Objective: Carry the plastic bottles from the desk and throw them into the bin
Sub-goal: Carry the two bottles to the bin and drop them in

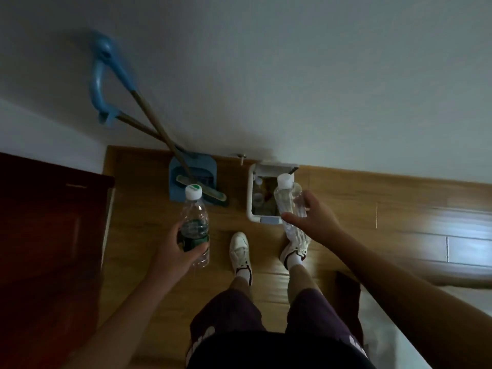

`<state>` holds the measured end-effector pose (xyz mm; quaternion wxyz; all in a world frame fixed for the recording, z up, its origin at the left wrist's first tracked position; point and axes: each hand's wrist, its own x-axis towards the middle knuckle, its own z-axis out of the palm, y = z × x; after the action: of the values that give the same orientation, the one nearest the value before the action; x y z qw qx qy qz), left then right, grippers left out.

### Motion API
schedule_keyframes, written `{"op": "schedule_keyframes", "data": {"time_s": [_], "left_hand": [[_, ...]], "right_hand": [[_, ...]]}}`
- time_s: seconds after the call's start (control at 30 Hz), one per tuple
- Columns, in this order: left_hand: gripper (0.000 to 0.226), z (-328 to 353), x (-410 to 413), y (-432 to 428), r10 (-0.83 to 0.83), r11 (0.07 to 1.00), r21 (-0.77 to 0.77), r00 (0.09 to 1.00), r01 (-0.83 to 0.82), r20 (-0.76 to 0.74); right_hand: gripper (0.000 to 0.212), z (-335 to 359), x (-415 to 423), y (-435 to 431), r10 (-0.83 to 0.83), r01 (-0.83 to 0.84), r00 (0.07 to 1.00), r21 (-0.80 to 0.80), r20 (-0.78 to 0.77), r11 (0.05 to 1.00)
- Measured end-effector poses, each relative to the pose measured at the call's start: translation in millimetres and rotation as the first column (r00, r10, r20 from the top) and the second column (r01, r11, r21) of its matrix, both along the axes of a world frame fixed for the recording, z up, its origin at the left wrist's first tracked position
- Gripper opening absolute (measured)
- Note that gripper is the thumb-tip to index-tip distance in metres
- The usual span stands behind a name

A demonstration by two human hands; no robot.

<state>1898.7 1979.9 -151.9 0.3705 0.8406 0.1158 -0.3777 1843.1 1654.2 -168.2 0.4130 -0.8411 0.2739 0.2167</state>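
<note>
A lived-in home room, it appeared: a blue dustpan and broom leaned on the white wall beyond the fingers of the left hand, and a small white bin stood on plank flooring just past the fingers of the right hand.

Single head cam, wide-angle, worn high, pitched steeply down: wall up top, floor and bin mid-frame, wearer's legs close at bottom.
</note>
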Motion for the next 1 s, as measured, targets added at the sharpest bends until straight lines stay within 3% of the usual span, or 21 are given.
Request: {"op": "schedule_keyframes", "data": {"time_s": [0.3, 0.5, 0.77, 1.0], "left_hand": [[0.075, -119.3, 12.8, -34.7, -0.233, 0.972, 0.048, 0.972, 0.231, 0.031], [0.071, -194.2, -3.4, -45.6, -0.137, 0.99, 0.007, 0.984, 0.138, 0.114], [0.063, -239.9, -10.3, -42.6, -0.128, 0.992, 0.019, 0.987, 0.127, 0.101], [0.064, -268.4, -3.8, -51.5, -0.051, 0.998, -0.028, 0.994, 0.054, 0.093]], "right_hand": [[0.053, -115.9, 21.0, 8.4, -0.197, 0.191, 0.974, 0.058, 0.11, 0.98], [0.06, -209.6, 31.5, 0.3, -0.266, 0.261, 0.953, 0.049, 0.148, 0.964], [0.067, -272.9, 36.1, -2.0, -0.131, 0.13, 0.989, 0.011, 0.075, 0.991], [0.065, -321.6, 42.8, -3.3, 0.002, -0.009, 0.99, -0.051, -0.142, 0.999]]}}
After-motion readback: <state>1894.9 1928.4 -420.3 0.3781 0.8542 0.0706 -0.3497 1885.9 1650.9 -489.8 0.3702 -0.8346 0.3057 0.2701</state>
